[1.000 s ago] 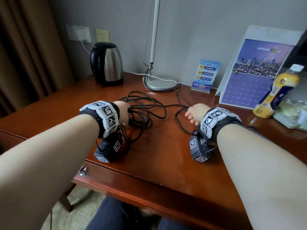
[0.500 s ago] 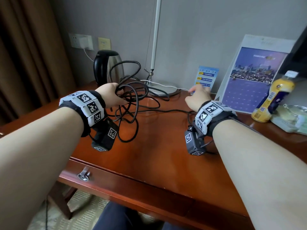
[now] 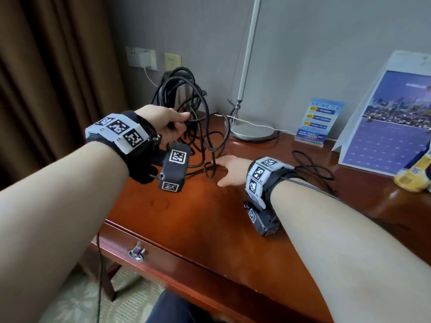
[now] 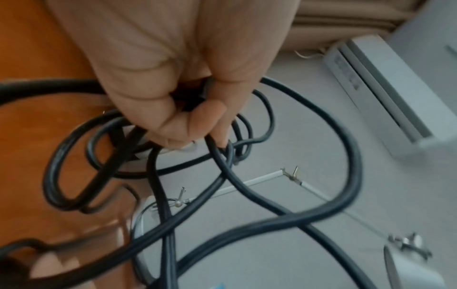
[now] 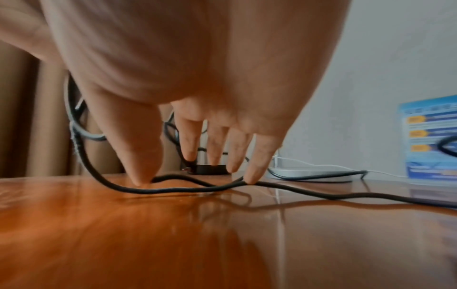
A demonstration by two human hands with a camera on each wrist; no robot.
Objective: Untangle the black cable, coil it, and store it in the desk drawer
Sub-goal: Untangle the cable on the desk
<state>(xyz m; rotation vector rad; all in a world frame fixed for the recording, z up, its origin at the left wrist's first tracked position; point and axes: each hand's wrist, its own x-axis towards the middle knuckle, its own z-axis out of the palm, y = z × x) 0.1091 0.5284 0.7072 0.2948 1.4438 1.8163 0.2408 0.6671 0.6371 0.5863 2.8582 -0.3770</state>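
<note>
Left hand (image 3: 168, 123): fingers (image 4: 173, 125) curled tight round a bundle of the black cable (image 3: 200, 127), smooth round rubbery cord in loose tangled loops, held raised off the counter (image 3: 198, 213). Right hand (image 3: 229, 170): fingers (image 5: 146, 156) spread and straight, tips down on the glossy red-brown wood, thumb and little finger touching a cable strand lying flat there (only the right wrist view shows this contact). Lower loops trail to the counter between the hands. The drawer (image 3: 177, 271) is closed, metal pull on its front.
</note>
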